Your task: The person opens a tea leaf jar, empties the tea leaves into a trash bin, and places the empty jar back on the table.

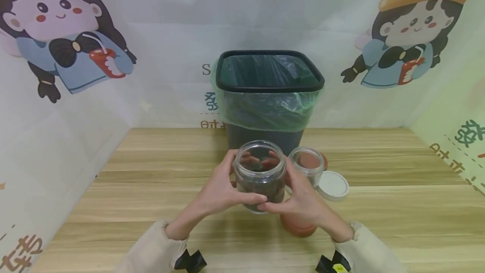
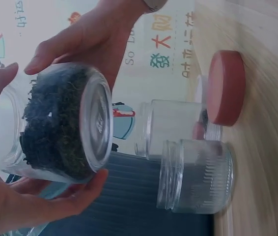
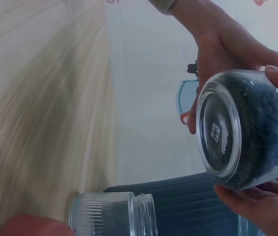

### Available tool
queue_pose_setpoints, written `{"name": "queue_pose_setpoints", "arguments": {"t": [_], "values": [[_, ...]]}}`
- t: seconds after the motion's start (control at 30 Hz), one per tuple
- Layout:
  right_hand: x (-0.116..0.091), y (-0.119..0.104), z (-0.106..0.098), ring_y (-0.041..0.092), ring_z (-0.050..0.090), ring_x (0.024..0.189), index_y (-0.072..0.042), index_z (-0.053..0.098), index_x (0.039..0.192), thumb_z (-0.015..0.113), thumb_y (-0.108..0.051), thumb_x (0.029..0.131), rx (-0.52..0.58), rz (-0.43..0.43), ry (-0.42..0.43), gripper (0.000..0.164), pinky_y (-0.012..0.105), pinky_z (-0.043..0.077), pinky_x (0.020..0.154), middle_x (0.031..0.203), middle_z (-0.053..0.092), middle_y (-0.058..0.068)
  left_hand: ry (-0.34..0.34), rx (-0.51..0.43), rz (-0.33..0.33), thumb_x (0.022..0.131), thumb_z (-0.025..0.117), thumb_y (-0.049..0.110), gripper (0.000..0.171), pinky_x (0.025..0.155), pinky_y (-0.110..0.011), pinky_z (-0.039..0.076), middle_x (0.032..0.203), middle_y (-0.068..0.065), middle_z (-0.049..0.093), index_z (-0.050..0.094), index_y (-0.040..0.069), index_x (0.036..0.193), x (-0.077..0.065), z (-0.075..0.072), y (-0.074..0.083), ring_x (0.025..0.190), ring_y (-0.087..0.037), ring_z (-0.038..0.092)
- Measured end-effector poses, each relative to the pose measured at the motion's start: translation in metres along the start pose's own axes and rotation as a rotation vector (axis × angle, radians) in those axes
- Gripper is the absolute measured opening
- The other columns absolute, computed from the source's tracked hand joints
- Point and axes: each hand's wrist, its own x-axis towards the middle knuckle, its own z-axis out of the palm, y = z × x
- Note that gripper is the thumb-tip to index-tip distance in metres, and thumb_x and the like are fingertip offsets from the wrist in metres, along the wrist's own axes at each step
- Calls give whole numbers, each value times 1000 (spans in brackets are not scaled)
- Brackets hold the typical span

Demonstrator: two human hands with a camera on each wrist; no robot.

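Note:
Between my two hands is a clear glass jar (image 1: 261, 184), lidless and raised above the table, with dark dried leaves (image 2: 55, 123) in it. My left hand (image 1: 219, 188) grips its left side and my right hand (image 1: 305, 193) its right, thumbs meeting at the front. In the left wrist view the jar's base is off the tabletop. Another open glass jar (image 1: 307, 164) stands just beyond my right hand. The left wrist view shows two standing jars, a plainer jar (image 2: 171, 125) and a ribbed jar (image 2: 198, 177).
A dark bin (image 1: 265, 138) with a green liner (image 1: 265, 113) stands behind the held jar. A white lid (image 1: 333, 185) lies right of the jars. One red lid (image 1: 299, 226) is partly under my right forearm. Printed cloth (image 1: 170, 54) surrounds the wooden table (image 1: 151, 180).

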Motion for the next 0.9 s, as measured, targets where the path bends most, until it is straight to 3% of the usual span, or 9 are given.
{"name": "queue_pose_setpoints", "arguments": {"t": [0.17,0.33,0.47,0.67,0.9], "values": [[-2,1,1,29,49,110,-5,27,135,80,-5,61,0,35,37,90,41,46,85,120,50,14,-44,-75,54,62,81,24,81,80,-40,48,123,-10,48,35,11,128,-1,-1,-4,112,-26,47],[-1,0,0,24,50,109,-5,30,133,80,-4,60,10,85,69,88,36,46,86,120,51,12,-103,-97,95,57,84,23,98,84,-33,47,131,-9,43,27,18,137,-1,0,-9,118,-21,43],[1,-1,0,22,51,109,-5,30,133,80,-4,61,18,111,68,87,36,46,86,120,51,11,-85,-119,92,55,85,18,102,87,-33,45,132,-5,41,24,23,138,-1,3,-13,119,-18,41],[3,-3,2,23,48,112,-3,29,133,79,-4,62,58,128,66,87,40,43,90,123,49,12,-46,-167,79,54,85,15,104,89,-33,43,128,-7,45,24,19,138,-1,5,-17,115,-18,45],[3,0,6,23,47,114,-3,29,134,79,-6,63,91,157,59,87,36,42,90,125,47,12,-32,-136,70,52,85,9,101,87,-32,44,126,-8,47,28,16,136,-2,5,-20,113,-19,47]]}}
